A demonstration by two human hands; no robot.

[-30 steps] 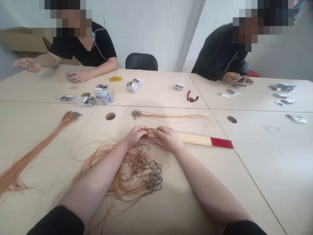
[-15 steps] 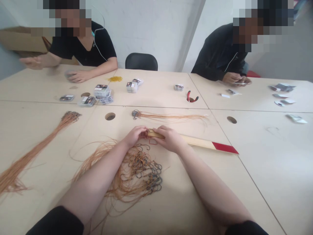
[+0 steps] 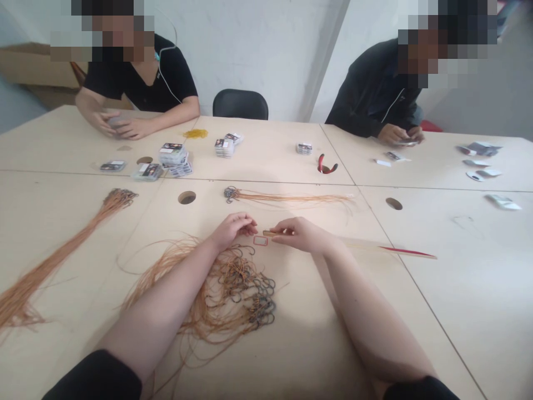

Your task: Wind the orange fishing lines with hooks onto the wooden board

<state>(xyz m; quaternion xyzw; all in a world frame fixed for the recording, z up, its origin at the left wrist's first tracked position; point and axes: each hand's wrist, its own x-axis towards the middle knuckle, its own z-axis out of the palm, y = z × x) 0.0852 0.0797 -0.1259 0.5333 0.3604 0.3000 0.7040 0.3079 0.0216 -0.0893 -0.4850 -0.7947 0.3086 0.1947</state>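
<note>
My right hand (image 3: 297, 232) grips a flat wooden stick (image 3: 270, 233) near its left end. Its far end (image 3: 408, 252) is red, and the stick is turned so that mostly its narrow edge shows. Just left of the stick is my left hand (image 3: 237, 228), apart from it, with fingers curled in a pinch; whatever they hold, if anything, is too small to make out. A small red-bordered label (image 3: 260, 240) lies on the table between and below my hands. Under my left forearm spreads a loose tangle of hooks (image 3: 262, 300) with orange lines (image 3: 158, 278).
A bundle of hooked orange lines (image 3: 83, 233) lies left, another bundle (image 3: 287, 197) beyond my hands. Small plastic boxes (image 3: 172, 153), yellow bits (image 3: 195, 133) and red-handled pliers (image 3: 327, 165) are farther off. Two people sit opposite. Table holes include one (image 3: 187, 198) left of centre.
My right hand has drawn the stick to the right and rolled it onto its edge. A gap now separates it from my left hand. The left co-worker's hands have come together.
</note>
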